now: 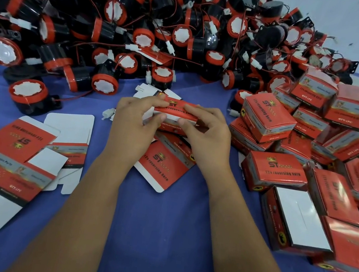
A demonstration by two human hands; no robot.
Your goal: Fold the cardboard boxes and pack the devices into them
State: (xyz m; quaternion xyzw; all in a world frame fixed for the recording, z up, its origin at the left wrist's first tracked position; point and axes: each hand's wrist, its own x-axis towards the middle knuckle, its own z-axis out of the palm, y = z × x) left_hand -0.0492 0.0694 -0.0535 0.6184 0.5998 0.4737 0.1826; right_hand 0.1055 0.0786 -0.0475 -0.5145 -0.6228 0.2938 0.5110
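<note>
- Where the blue cloth-covered surface (157, 238) fills the lower frame, everything else lies on it or is held just above it.
- Across the upper left and centre of the frame sprawls a heap of black-and-red round plastic devices with white faces and thin wires (126, 17).
- At the right of the frame sits a pile of folded red printed cardboard boxes (311, 161), leaning on one another.
- At the lower left lie unfolded flat red-and-white cardboard box blanks (12, 163), overlapping; one more flat blank (165, 161) lies at centre, under the wrists.
- At the centre, a partly folded red cardboard box (179, 110) is held just above that blank.
- Left hand (134, 124) pinches the box's left end, fingers on top, thumb beneath.
- Right hand (206, 137) pinches its right end the same way.
</note>
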